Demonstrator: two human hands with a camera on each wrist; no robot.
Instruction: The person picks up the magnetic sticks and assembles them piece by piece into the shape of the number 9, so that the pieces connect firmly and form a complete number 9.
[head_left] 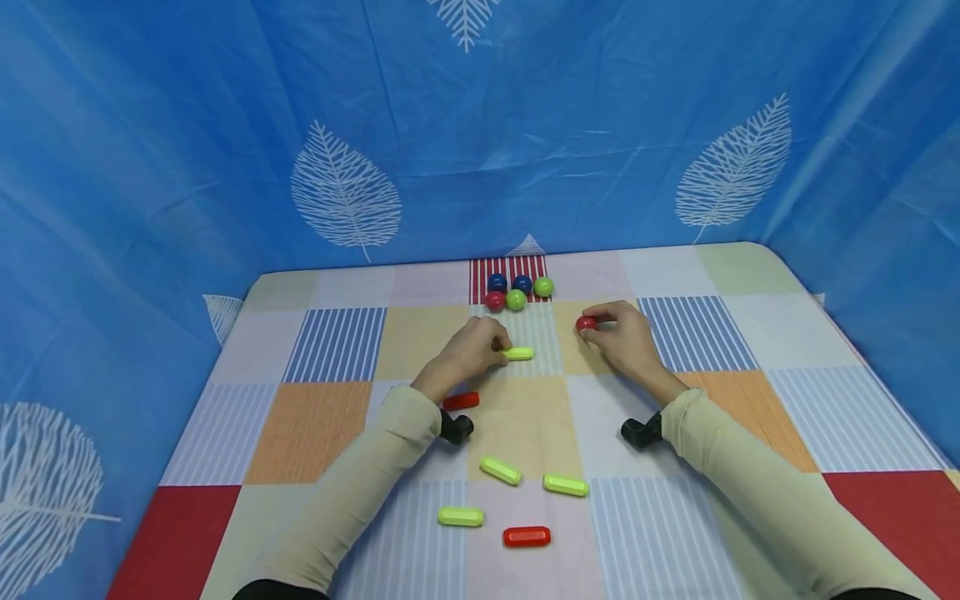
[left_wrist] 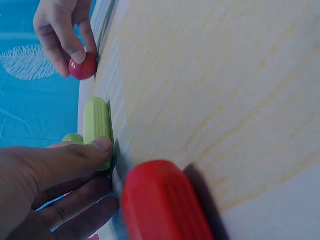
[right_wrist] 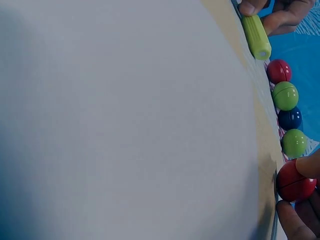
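Tablecloth (head_left: 307,429): lime stick (head_left: 521,353) was pinched by left hand (head_left: 471,348), red ball (head_left: 585,324) by right hand (head_left: 626,340); judged light, slick, mid-grip advised.

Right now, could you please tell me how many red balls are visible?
2: the right hand pinches one red ball; the other red ball lies left of a green ball and nearer than a blue ball.

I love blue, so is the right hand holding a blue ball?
No, the right hand pinches a red ball.
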